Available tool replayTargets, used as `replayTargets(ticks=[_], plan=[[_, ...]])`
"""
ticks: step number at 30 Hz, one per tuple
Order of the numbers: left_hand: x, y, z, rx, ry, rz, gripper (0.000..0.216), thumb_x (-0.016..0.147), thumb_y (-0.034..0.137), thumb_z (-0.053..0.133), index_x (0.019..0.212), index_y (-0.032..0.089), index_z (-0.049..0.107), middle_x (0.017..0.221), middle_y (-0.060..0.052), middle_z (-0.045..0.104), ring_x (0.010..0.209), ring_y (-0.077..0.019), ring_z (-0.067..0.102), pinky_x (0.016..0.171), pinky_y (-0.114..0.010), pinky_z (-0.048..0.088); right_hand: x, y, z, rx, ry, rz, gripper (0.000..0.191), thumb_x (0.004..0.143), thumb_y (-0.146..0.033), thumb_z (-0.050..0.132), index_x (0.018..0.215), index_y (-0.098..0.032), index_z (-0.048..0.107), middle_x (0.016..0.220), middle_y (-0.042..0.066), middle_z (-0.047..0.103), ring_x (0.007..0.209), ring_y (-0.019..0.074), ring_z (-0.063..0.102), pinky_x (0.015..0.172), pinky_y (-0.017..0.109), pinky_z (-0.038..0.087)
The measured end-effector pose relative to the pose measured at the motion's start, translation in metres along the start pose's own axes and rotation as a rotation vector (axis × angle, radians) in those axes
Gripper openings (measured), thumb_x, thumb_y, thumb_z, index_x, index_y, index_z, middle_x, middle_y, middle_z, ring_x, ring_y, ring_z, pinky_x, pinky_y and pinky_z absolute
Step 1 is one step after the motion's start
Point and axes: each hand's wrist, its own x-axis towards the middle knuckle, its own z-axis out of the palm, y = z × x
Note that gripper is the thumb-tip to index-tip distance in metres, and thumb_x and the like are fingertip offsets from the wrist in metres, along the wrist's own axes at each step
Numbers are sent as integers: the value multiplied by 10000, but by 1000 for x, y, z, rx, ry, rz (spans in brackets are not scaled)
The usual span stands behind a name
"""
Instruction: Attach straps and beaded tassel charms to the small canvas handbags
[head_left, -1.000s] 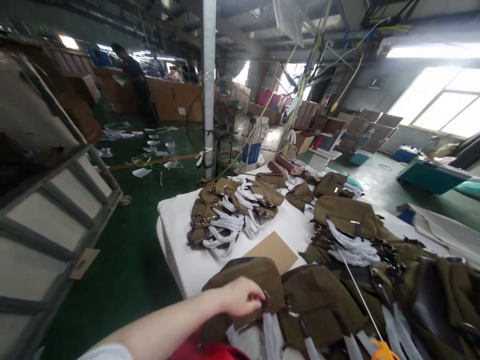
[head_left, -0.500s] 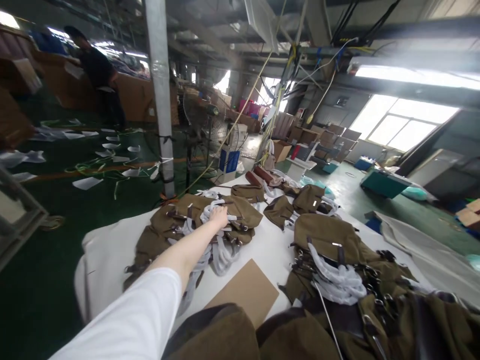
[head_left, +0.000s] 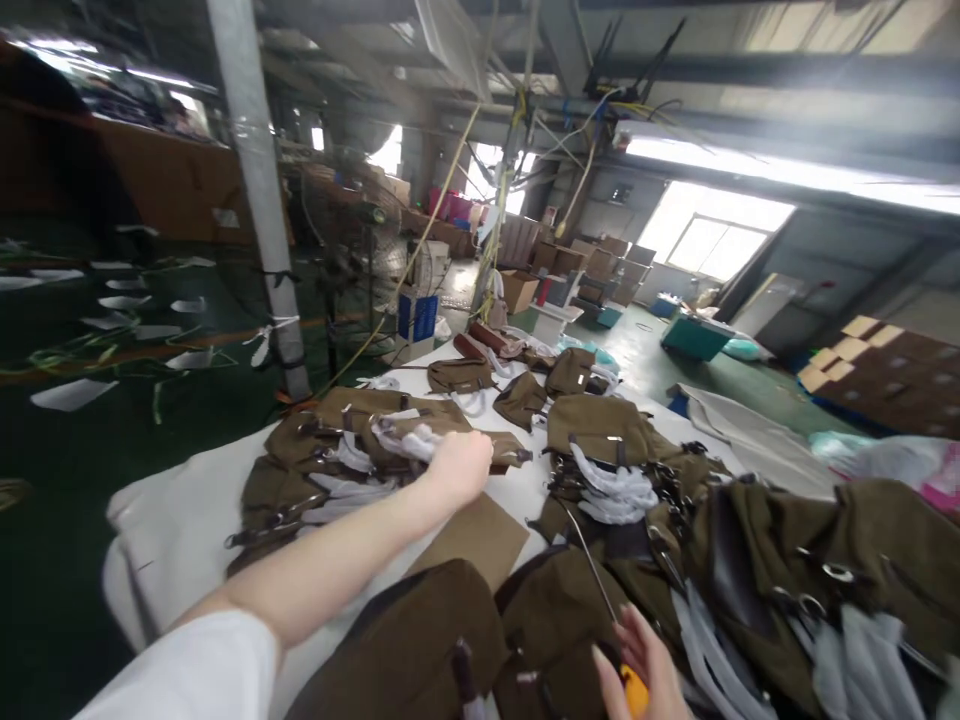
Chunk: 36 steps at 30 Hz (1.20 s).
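Observation:
My left hand [head_left: 459, 468] is stretched out over the pile on the left, its fingers closed on an olive canvas bag [head_left: 397, 425] whose straps are wrapped in white plastic. Low in the view, my right hand [head_left: 649, 665] is curled around a tool with a yellow-orange handle [head_left: 634, 690] and a long thin metal shaft [head_left: 592, 565]. The shaft points away from me, over more olive bags. Right in front of me lie two rounded bags [head_left: 409, 640] with dark trim. A piece of brown cardboard [head_left: 480, 540] lies flat between the piles.
A white-covered table [head_left: 180, 490] bears several bag piles, including a stack [head_left: 600, 425] at centre right. A grey post [head_left: 259, 200] and a fan [head_left: 337, 230] stand beyond it. Cartons [head_left: 892, 370] are stacked at right. A person in dark clothes [head_left: 75, 150] is at far left.
My left hand has drawn nearer and to the right, pulling the bag with it. My right hand has come into view with the tool. The camera has turned to the right.

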Motion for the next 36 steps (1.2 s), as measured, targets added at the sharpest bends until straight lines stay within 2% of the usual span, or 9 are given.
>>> replayTargets(ticks=[3, 6, 8, 12, 16, 21, 25, 30, 36], plan=[[-88, 50, -18, -49, -161, 198, 249, 872, 270, 528, 950, 99, 692, 945, -196, 696, 908, -350, 675, 792, -452, 519, -23, -47, 15, 85, -118, -157, 774, 833, -330, 603, 1515, -241, 248, 1365, 135, 558, 1128, 273, 627, 933, 430, 545], [-150, 61, -24, -421, -575, 713, 300, 830, 328, 606, 1091, 202, 684, 1072, -126, 710, 1010, -296, 663, 871, -382, 513, -43, -80, 23, -12, -302, -310, 640, 719, -190, 639, 1346, -252, 530, 1253, 94, 638, 1052, 252, 648, 899, 364, 526], [-165, 55, -20, -718, -738, 815, 436, 854, 357, 588, 1275, 240, 585, 1192, -100, 681, 1088, -254, 636, 905, -338, 501, -55, -87, 20, -52, -313, -330, 332, 712, -166, 604, 1023, -229, 704, 987, 62, 714, 875, 224, 669, 771, 315, 518], [-155, 35, -3, -1100, -787, 655, 533, 921, 438, 489, 1399, 204, 461, 1292, -117, 624, 1142, -224, 603, 931, -318, 482, -66, -86, -8, -4, -154, -305, 127, 728, -150, 544, 706, -197, 660, 676, 18, 639, 657, 169, 576, 611, 267, 408], [-142, 20, 11, -832, -559, 633, 463, 765, 386, 707, 1193, 214, 670, 1224, -82, 662, 1152, -262, 580, 1010, -331, 422, -65, -90, -47, 127, -281, -343, 190, 724, -190, 596, 544, -190, 535, 582, -21, 506, 573, 127, 482, 569, 248, 350], [-154, 18, 27, -762, -943, 689, 282, 778, 363, 673, 1010, 225, 755, 1001, -4, 742, 958, -229, 663, 852, -256, 482, -59, -88, -80, 381, -349, -363, 380, 821, -427, 634, 553, -180, 526, 597, -24, 447, 555, 116, 427, 534, 251, 334], [-175, 24, 41, -847, -773, 535, 277, 860, 383, 556, 818, 195, 755, 814, -1, 733, 792, -191, 649, 747, -237, 467, -56, -88, -102, 335, -477, -239, 285, 803, -448, 677, 894, -178, 673, 853, 40, 650, 763, 191, 592, 678, 290, 474], [-195, 29, 63, -1152, -673, 172, 324, 787, 461, 666, 651, 170, 704, 686, -41, 711, 678, -178, 620, 692, -242, 448, -79, -128, -115, 440, -89, -425, 353, 839, -337, 602, 1177, -240, 618, 1258, 105, 590, 1192, 293, 537, 1000, 435, 433], [-232, 62, 112, -1356, -455, -330, 499, 867, 592, 452, 570, 198, 519, 484, -7, 563, 478, -139, 490, 562, -268, 403, -118, -157, -60, -282, -633, -455, 274, 894, -362, 569, 1094, -202, 668, 898, 71, 718, 849, 227, 655, 795, 349, 480]])
